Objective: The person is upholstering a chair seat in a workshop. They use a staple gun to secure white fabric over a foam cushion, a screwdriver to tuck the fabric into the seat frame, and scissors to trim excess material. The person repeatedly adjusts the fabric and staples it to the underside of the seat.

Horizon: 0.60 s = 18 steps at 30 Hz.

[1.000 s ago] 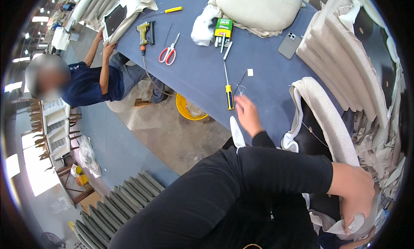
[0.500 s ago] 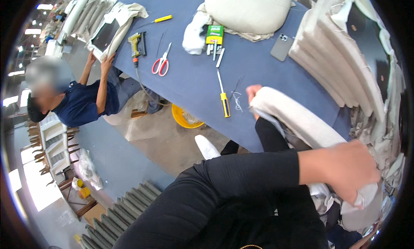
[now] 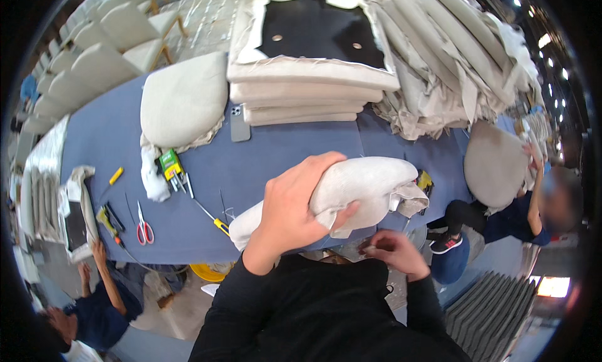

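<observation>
A cream upholstered chair pad (image 3: 364,180) is tilted up at the table's near edge, its loose fabric hanging at the right end. My left hand (image 3: 291,205) grips its near side, thumb pressed into the cloth and fingers over the top. Just below its right part is my right hand (image 3: 398,252), fingers curled and pinched together; whatever is between them is too small to make out. A yellow-handled screwdriver (image 3: 221,226) lies left of the pad, partly covered by it. Thin pale thread (image 3: 230,211) lies close by.
On the blue table (image 3: 194,174) are red-handled scissors (image 3: 144,230), a staple gun (image 3: 111,219), a green box (image 3: 170,164), a phone (image 3: 239,125), a rounded cushion (image 3: 185,102) and stacked upholstered panels (image 3: 307,89). Co-workers handle panels at left (image 3: 116,293) and right (image 3: 527,215).
The view has swung right, bringing the panel stack to the centre. Earlier, a hand was at each end of the pad; now my left hand grips it and my right hand is below it.
</observation>
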Each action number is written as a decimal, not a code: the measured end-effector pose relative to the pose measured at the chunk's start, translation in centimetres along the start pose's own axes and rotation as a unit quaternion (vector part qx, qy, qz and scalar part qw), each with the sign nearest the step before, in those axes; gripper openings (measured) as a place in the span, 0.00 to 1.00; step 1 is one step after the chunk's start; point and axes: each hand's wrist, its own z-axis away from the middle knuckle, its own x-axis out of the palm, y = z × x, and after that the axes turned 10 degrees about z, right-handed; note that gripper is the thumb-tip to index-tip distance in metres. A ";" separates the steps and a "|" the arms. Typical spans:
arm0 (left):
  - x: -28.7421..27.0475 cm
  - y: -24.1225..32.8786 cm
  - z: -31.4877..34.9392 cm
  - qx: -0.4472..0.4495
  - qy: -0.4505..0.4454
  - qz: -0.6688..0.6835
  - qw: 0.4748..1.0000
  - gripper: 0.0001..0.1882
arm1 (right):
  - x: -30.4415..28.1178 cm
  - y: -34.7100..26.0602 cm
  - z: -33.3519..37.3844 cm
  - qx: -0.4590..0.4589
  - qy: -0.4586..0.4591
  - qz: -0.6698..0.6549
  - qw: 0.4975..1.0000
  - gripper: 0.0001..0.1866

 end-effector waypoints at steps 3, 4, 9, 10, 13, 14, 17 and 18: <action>1.3 1.3 0.3 0.011 -0.041 -0.010 0.999 0.33 | -1.6 -6.6 4.0 -0.190 0.043 0.076 0.978 0.05; 1.9 1.7 0.4 0.023 -0.044 -0.003 0.999 0.33 | -1.4 -8.3 5.1 -0.181 0.077 0.048 0.979 0.06; 5.5 3.6 1.0 0.055 -0.090 0.014 0.994 0.34 | -0.2 -11.9 6.4 -0.264 0.149 0.029 0.952 0.06; 6.1 3.8 1.2 0.058 -0.102 0.016 0.993 0.34 | -0.2 -12.0 6.4 -0.258 0.158 0.032 0.953 0.07; 7.8 4.3 1.6 0.069 -0.108 0.010 0.992 0.36 | -1.0 -12.4 6.4 -0.215 0.185 0.073 0.956 0.11; 8.1 4.6 1.4 0.069 -0.112 0.012 0.991 0.36 | -1.1 -12.4 6.3 -0.214 0.187 0.059 0.957 0.13; 8.8 4.9 1.2 0.077 -0.119 0.013 0.990 0.35 | -1.7 -12.1 6.6 -0.216 0.188 0.046 0.957 0.14; 8.9 4.8 1.0 0.083 -0.119 0.012 0.989 0.34 | -1.8 -12.1 6.6 -0.216 0.186 0.051 0.957 0.14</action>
